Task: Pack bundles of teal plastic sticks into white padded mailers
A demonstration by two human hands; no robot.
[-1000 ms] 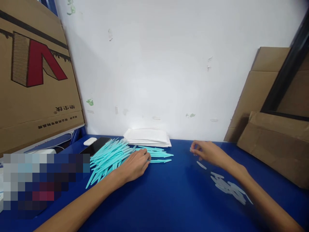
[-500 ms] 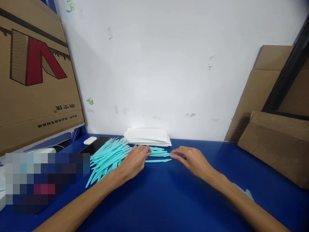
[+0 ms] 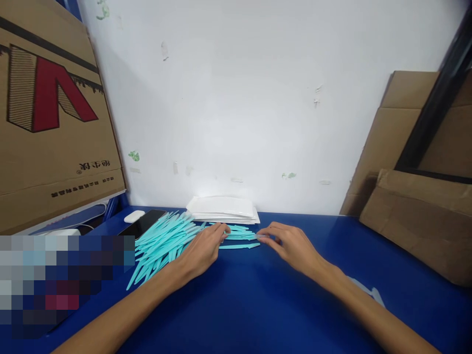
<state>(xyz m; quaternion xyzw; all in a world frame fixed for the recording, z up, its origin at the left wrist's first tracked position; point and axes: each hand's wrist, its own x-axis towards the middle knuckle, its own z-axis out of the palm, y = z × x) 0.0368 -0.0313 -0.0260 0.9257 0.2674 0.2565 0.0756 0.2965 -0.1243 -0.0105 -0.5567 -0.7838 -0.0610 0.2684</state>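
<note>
Left hand at left end of the teal row, fingers curled down onto it; can't tell if that grip pinches a stick or just presses. Right hand at the right end, thumb and fingertips pinching a small translucent piece against a stick tip. Gap between the hands is narrow, bridged by the row. Lone teal stick lies just in front, nearer the camera, roughly parallel.

Blue surface: widest room is between the forearms, toward the camera; more room right of the right hand, up to the brown cardboard. Left side tight: teal pile fans out right beside the left hand and wrist, touching the phone or nearly. White case next to the phone.

Far edge of surface meets the white wall; white packet stack sits along that edge, just behind the row. More translucent strips past the right forearm, partly hidden by it. Printed carton stands at far left.
</note>
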